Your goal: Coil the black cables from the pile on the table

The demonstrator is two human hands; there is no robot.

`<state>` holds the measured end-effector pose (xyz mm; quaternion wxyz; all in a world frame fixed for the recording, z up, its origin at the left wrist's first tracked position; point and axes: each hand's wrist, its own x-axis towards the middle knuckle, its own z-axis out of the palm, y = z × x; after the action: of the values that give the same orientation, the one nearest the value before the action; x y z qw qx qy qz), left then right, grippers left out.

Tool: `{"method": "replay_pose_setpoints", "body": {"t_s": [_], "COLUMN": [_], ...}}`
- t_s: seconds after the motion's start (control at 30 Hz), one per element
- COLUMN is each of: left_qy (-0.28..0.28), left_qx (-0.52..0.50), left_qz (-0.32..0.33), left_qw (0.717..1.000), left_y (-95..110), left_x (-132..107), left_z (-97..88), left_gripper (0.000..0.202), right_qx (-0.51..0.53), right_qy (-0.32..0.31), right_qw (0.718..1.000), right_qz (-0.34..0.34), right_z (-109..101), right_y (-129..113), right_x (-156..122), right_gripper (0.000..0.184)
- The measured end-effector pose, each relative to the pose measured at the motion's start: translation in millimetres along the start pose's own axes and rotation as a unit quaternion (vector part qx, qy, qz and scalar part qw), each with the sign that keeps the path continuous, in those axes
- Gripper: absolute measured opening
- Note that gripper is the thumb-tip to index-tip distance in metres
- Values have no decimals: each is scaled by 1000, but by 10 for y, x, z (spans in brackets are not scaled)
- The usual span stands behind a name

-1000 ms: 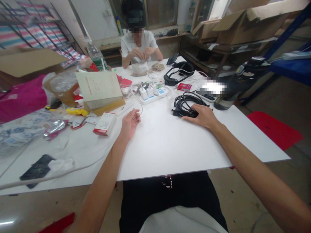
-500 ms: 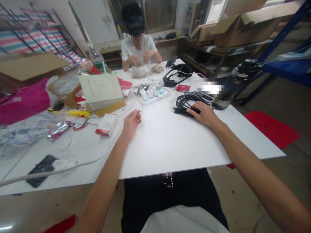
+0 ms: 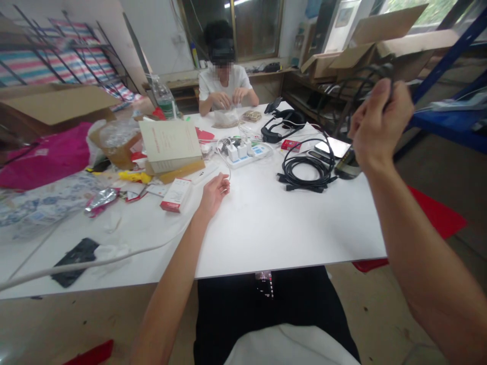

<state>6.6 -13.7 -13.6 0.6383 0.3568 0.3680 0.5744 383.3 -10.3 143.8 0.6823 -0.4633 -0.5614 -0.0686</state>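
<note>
My right hand [image 3: 378, 121] is raised well above the white table [image 3: 266, 228], fingers closed round part of a black cable that loops up from the coiled black cable [image 3: 306, 170] lying on the table. My left hand [image 3: 213, 193] rests on the table, fingers loosely curled, touching a thin white cable [image 3: 114, 259] that runs off to the left. A red and white box [image 3: 175, 194] lies just left of that hand.
A white power strip [image 3: 245, 154] with chargers, a black headset [image 3: 283, 124], a small red box [image 3: 291, 145] and a phone [image 3: 335, 147] lie beyond. A tan box [image 3: 171, 144], bags and clutter fill the left. Another person [image 3: 226, 83] sits opposite. A black flat object [image 3: 76, 261] lies near the front edge.
My right hand has left the coil on the table and risen up to the right, lifting part of the black cable. The left hand has stayed where it was.
</note>
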Motion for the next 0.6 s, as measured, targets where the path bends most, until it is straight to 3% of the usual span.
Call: {"method": "replay_pose_setpoints", "body": {"t_s": [0.13, 0.23, 0.4, 0.6], "left_qy": [-20, -69, -173, -196], "left_qx": [8, 22, 64, 60], "left_qz": [-12, -35, -62, -63], "left_qw": [1000, 997, 981, 977], "left_y": [0, 3, -41, -88], "left_x": [-14, -61, -124, -107], "left_z": [1, 6, 16, 10], "left_gripper": [55, 56, 58, 57], "right_qx": [137, 165, 195, 135], "right_qy": [31, 15, 8, -65], "right_qw": [987, 982, 979, 989], "right_qz": [-72, -94, -56, -8], "right_z": [104, 224, 472, 608], "right_y": [-664, -941, -1063, -1208], "right_x": [180, 96, -176, -472], "right_gripper": [48, 43, 46, 48]}}
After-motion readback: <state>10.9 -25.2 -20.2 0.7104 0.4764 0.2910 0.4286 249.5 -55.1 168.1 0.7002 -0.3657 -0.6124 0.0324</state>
